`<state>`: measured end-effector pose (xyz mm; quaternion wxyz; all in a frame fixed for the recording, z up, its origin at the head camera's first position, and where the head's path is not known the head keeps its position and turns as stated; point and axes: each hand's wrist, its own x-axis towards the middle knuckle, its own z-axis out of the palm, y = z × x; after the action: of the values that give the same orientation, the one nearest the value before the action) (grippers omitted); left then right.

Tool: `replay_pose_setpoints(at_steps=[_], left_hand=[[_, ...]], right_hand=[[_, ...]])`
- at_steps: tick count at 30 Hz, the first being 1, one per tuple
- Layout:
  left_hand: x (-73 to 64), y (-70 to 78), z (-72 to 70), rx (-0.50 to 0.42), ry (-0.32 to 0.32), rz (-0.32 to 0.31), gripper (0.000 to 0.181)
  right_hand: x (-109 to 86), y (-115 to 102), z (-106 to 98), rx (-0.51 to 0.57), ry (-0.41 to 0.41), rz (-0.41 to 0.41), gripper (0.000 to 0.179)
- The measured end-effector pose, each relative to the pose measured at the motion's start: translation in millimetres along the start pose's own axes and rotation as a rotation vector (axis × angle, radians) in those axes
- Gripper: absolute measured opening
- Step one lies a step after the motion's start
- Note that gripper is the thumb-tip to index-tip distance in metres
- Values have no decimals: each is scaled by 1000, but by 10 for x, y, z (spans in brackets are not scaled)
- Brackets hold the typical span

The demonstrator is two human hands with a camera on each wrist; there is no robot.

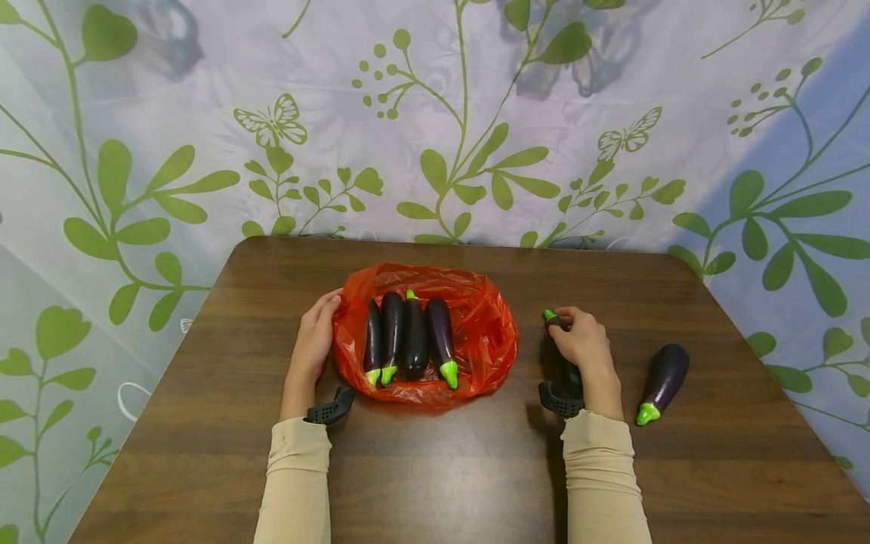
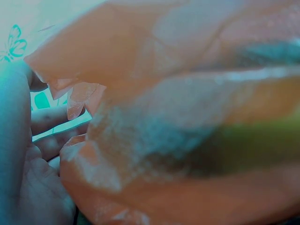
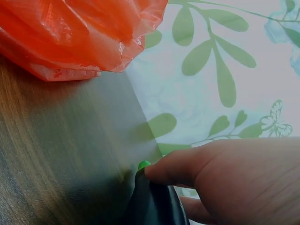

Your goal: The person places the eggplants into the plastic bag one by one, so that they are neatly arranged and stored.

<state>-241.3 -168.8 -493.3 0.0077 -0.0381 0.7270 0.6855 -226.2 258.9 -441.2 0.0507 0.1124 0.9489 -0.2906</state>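
Observation:
A red plastic bag lies wide open on the table, with several dark purple eggplants side by side inside it. At the bag's left side my left hand holds its rim. In the left wrist view the bag's film covers most of the picture and hides part of the fingers. To the right of the bag, my right hand grips an eggplant near its green tip, thumb on the near side. The hand and wrist strap hide part of this eggplant in the head view.
Another eggplant lies on the table to the right of my right forearm, green end towards me. The brown wooden table ends at a leaf-patterned cloth backdrop. Black straps sit at both wrists.

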Motion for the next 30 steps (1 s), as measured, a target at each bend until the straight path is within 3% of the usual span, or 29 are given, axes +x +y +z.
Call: replay_pose_setpoints(at_steps=[30], left_hand=[[18, -34, -6, 19, -3, -3, 54]], right_hand=[[-152, -272, -163, 70, 209, -142, 48]])
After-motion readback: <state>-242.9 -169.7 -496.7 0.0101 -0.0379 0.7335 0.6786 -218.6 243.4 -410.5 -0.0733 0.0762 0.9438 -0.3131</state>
